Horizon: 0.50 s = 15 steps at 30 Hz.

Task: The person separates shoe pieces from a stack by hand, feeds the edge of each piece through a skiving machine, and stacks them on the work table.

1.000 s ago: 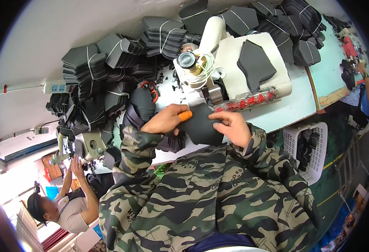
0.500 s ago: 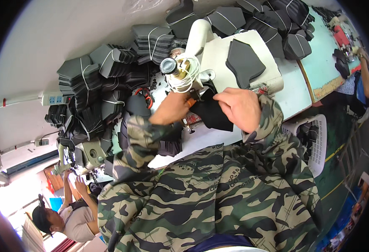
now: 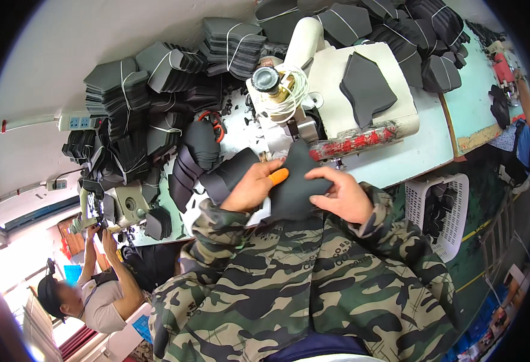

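A dark grey foam piece (image 3: pixel 298 187) with a pointed top lies in front of my jacket, at the near side of the sewing machine (image 3: pixel 283 96). My left hand (image 3: pixel 253 186) grips its left edge, the thumb in an orange finger cot on top. My right hand (image 3: pixel 344 196) rests against the right side of the piece, thumb and forefinger spread apart on its face; its other fingers are partly hidden. Beside my left hand are more dark cut pieces (image 3: pixel 229 175). Two similar pieces (image 3: pixel 366 90) lie on the machine's cream bed.
Tied stacks of grey foam pieces (image 3: pixel 232 45) line the wall. Orange-handled scissors (image 3: pixel 217 127) lie left of the machine. A white basket (image 3: pixel 458 211) holding dark pieces stands at the right. Co-workers sit at the far left (image 3: pixel 102 301) and far right (image 3: pixel 521 130).
Both hands have drawn back from the machine, toward my body, with the foam piece. The piece is turned and lies flat in view. The red-marked machine edge is uncovered.
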Motion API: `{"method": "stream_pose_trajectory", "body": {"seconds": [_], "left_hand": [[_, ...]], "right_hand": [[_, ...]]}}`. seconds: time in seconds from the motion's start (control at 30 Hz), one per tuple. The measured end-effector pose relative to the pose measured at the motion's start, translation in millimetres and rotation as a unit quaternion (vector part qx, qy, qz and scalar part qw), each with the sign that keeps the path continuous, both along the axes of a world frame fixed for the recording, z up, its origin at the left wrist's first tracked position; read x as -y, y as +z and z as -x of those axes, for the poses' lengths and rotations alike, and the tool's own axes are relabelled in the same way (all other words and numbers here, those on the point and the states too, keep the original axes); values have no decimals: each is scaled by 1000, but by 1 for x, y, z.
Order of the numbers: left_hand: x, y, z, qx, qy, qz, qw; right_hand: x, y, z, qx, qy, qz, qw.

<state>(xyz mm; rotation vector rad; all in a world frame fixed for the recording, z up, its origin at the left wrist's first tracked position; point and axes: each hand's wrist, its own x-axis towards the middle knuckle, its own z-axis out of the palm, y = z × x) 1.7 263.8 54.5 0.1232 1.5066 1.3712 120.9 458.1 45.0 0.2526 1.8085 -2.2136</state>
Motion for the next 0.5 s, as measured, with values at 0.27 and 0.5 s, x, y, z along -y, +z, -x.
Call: {"method": "stream_pose_trajectory", "body": {"seconds": [0.27,0.5], "left_hand": [[-8,18,41,-290,-186,231,910],[-22,7,76,-347,-312,219,857]], "right_hand": [[25,-8,20,54,36,41,997],[33,-7,24,51,63,43,996]]}}
